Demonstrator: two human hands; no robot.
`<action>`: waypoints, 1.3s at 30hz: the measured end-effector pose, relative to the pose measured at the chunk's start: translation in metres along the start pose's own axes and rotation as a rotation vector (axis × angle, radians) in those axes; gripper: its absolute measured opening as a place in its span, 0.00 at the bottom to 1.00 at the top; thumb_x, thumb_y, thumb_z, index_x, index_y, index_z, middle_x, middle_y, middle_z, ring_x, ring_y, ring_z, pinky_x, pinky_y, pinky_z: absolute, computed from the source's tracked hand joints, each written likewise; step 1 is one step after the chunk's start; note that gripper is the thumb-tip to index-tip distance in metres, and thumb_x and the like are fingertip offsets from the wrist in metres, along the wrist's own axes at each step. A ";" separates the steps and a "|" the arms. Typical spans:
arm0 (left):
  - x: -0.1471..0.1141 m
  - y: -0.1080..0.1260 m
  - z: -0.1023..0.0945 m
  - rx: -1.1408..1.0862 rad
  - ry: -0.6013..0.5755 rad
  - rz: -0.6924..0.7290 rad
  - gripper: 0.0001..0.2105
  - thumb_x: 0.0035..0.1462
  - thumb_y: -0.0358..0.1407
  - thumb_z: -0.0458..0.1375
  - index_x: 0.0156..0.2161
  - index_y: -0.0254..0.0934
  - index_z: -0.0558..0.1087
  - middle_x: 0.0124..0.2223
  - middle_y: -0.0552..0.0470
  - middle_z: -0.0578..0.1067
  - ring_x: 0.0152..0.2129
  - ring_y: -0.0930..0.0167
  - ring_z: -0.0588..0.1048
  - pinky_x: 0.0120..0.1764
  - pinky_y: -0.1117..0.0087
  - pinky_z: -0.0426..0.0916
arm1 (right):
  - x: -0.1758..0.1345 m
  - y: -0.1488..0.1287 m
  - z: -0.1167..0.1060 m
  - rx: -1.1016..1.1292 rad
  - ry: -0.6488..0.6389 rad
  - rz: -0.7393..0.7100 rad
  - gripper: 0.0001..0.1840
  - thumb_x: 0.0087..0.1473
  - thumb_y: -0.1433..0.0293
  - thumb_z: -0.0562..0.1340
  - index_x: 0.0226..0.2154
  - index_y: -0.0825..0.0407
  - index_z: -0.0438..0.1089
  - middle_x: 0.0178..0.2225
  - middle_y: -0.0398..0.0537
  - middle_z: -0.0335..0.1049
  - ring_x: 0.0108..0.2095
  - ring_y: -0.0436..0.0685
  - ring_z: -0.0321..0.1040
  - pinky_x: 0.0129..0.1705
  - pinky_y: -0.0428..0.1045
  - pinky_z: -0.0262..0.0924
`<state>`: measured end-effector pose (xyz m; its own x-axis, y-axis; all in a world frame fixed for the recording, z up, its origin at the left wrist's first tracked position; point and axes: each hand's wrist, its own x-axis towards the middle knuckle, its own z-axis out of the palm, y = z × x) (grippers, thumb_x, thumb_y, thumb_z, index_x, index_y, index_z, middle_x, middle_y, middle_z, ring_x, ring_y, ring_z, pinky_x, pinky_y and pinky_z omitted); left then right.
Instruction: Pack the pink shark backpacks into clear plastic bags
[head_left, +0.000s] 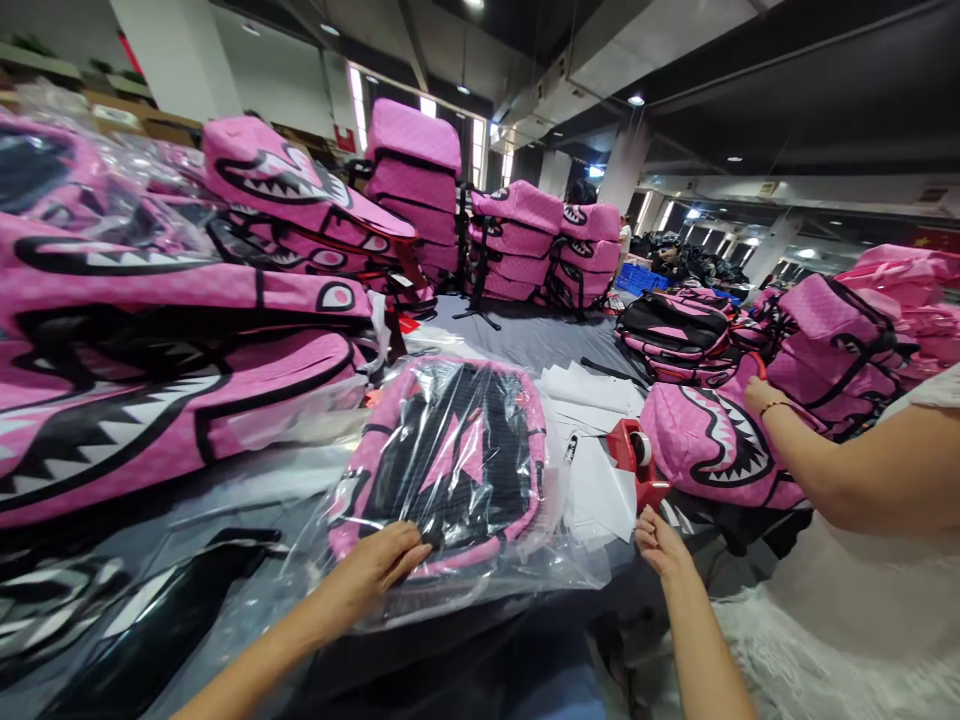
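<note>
A pink and black backpack lies straps up on the table, inside a clear plastic bag. Its shoulder straps and pink back panel show through the plastic. My left hand is at the bag's near edge, fingers bent and closed on the plastic. To the right stands a red tape dispenser with a roll of clear tape in it. My right hand is just in front of the dispenser's near end, thumb and fingers pinched together on the tape's end. The strip itself hardly shows.
Pink shark-mouth backpacks are piled at the left, with more stacks at the back. White papers lie beside the dispenser. At the right a co-worker's arm reaches to another pink backpack. Black straps lie front left.
</note>
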<state>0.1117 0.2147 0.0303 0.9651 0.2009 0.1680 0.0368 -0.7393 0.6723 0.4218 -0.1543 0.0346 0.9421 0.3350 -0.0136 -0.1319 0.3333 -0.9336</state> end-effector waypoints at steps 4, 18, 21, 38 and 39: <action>-0.001 0.008 -0.002 0.028 -0.003 0.028 0.25 0.70 0.52 0.42 0.28 0.39 0.66 0.30 0.53 0.68 0.29 0.70 0.67 0.35 0.68 0.61 | -0.032 -0.017 0.033 0.156 -0.074 -0.011 0.29 0.50 0.58 0.73 0.23 0.47 0.51 0.16 0.27 0.38 0.14 0.43 0.33 0.13 0.37 0.41; 0.004 0.016 -0.006 0.169 0.011 0.088 0.20 0.72 0.42 0.45 0.28 0.38 0.64 0.29 0.53 0.67 0.29 0.70 0.65 0.34 0.69 0.59 | -0.046 -0.024 0.266 -1.524 -1.356 -0.339 0.13 0.55 0.64 0.68 0.27 0.47 0.63 0.20 0.34 0.60 0.22 0.48 0.53 0.28 0.47 0.38; 0.004 0.016 -0.006 0.165 0.019 0.091 0.19 0.73 0.42 0.45 0.29 0.38 0.64 0.30 0.53 0.68 0.29 0.70 0.65 0.34 0.69 0.59 | -0.033 -0.017 0.261 -1.606 -1.205 -0.348 0.16 0.50 0.60 0.72 0.30 0.46 0.64 0.20 0.34 0.60 0.22 0.50 0.56 0.28 0.47 0.38; -0.043 0.019 -0.052 0.375 0.098 0.087 0.13 0.64 0.48 0.60 0.40 0.39 0.72 0.48 0.47 0.74 0.47 0.62 0.69 0.57 0.54 0.57 | -0.068 0.009 0.240 -1.585 -1.049 -0.429 0.28 0.40 0.57 0.78 0.26 0.49 0.60 0.28 0.37 0.65 0.31 0.52 0.62 0.29 0.47 0.40; -0.050 0.014 -0.057 0.366 0.107 0.051 0.11 0.66 0.45 0.59 0.38 0.39 0.73 0.48 0.48 0.75 0.48 0.62 0.69 0.57 0.53 0.56 | -0.067 0.009 0.240 -1.567 -1.045 -0.427 0.27 0.41 0.57 0.78 0.26 0.49 0.60 0.28 0.37 0.65 0.30 0.52 0.62 0.29 0.47 0.40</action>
<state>0.0493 0.2307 0.0726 0.9362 0.2099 0.2818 0.0986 -0.9267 0.3627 0.2830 0.0378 0.1129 0.2247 0.9692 -0.1003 0.9328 -0.2438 -0.2655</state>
